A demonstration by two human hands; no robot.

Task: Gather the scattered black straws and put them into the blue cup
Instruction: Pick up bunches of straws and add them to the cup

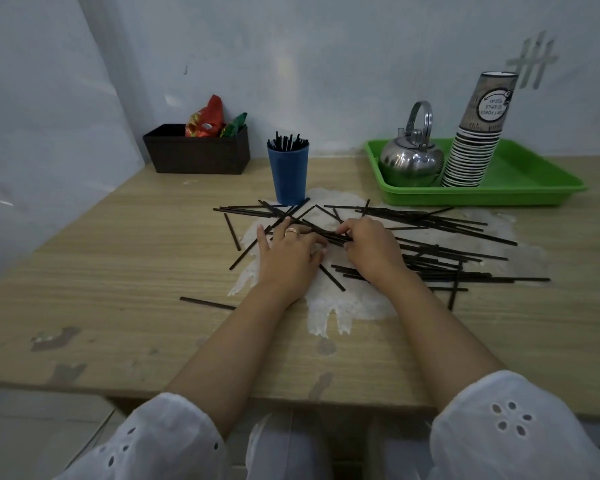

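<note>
Several thin black straws (444,223) lie scattered over the wooden table (118,271), thickest to the right of my hands. The blue cup (289,174) stands upright just behind the pile, with several straws standing in it. My left hand (288,254), with a ring, lies flat on the straws with fingers spread. My right hand (371,247) pinches a small bundle of straws (329,234) between thumb and curled fingers, right beside the left hand. Both hands are in front of the cup.
A green tray (534,188) at the back right holds a steel kettle (411,161) and a tall stack of paper cups (475,150). A dark box (198,154) with snack packets sits at the back left. Walls close off the back and left.
</note>
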